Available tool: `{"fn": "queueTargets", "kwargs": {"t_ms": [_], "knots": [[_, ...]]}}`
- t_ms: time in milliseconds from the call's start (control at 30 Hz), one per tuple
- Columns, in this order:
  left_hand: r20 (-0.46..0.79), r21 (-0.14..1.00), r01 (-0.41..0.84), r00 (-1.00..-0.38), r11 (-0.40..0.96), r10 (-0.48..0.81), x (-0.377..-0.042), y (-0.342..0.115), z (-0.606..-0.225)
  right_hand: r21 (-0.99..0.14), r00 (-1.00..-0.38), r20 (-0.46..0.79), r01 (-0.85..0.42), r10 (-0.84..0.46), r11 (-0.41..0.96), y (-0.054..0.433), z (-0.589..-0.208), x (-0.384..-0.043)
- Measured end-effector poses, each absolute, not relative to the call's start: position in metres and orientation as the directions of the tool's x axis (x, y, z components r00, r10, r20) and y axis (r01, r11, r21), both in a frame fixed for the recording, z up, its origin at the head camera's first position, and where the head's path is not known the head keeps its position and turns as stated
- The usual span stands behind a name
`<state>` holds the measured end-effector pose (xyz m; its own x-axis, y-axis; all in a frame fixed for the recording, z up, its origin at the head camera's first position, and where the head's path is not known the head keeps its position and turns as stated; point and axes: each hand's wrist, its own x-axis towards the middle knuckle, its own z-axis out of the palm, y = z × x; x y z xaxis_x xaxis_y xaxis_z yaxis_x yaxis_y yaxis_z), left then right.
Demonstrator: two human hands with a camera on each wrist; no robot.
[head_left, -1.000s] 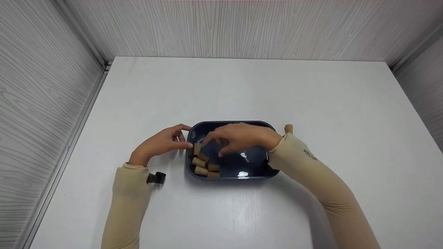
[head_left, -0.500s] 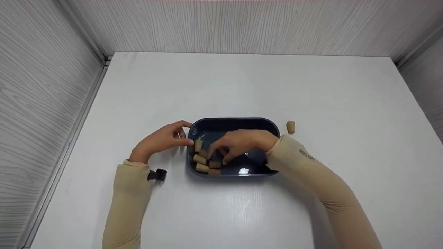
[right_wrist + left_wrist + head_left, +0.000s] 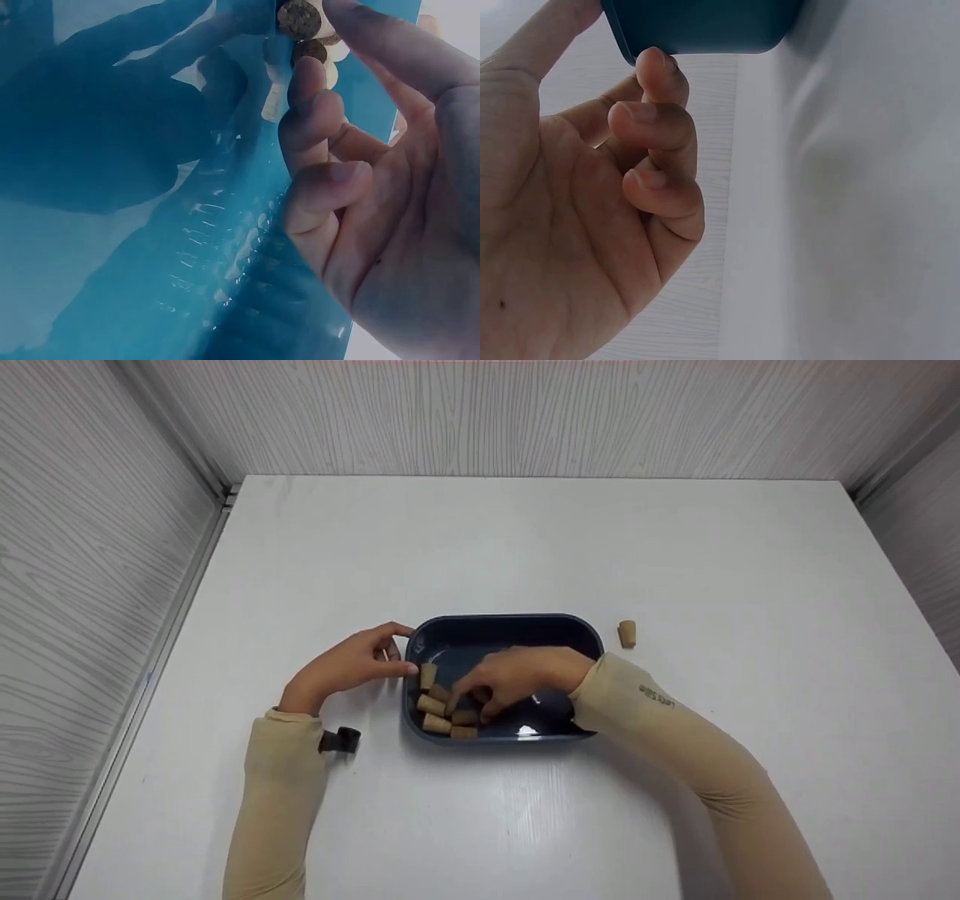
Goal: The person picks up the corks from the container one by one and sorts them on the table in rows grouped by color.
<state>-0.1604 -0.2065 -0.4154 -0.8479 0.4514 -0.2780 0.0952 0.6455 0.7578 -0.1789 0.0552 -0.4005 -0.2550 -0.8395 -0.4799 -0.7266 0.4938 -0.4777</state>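
Cork [image 3: 464,718], long axis left to right, sits between forefinger (left) and thumb (right) of my right hand [image 3: 517,675].
It lies near-left in the tray [image 3: 510,630], beside other corks [image 3: 431,705]. Right fingers part-curled; I cannot tell whether they grip it. My left hand [image 3: 352,664], farther off, touches the tray's left end, thumb and forefinger spread.

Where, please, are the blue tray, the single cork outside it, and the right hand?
Blue tray [image 3: 502,630]: head view, inner face of its far wall.
Single cork [image 3: 628,634]: head view, middle of its body.
Right hand [image 3: 519,675]: head view, back of the hand.
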Motion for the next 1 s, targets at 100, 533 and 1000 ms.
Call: {"fn": "queueTargets", "kwargs": {"t_ms": [100, 533, 1000], "knots": [[-0.278, 0.761, 0.096, -0.846, 0.642, 0.456, -0.16, -0.205, -0.416, -0.467, -0.262, -0.47, -0.737, -0.843, 0.489, 0.055, -0.403, -0.18], [-0.287, 0.759, 0.084, -0.847, 0.645, 0.448, -0.161, -0.206, -0.415, -0.426, -0.268, -0.402, -0.792, -0.875, 0.438, 0.053, -0.407, -0.18], [-0.273, 0.774, 0.093, -0.844, 0.626, 0.462, -0.162, -0.207, -0.417, -0.556, -0.334, -0.272, -0.711, -0.902, 0.431, 0.074, -0.387, -0.19]]}}
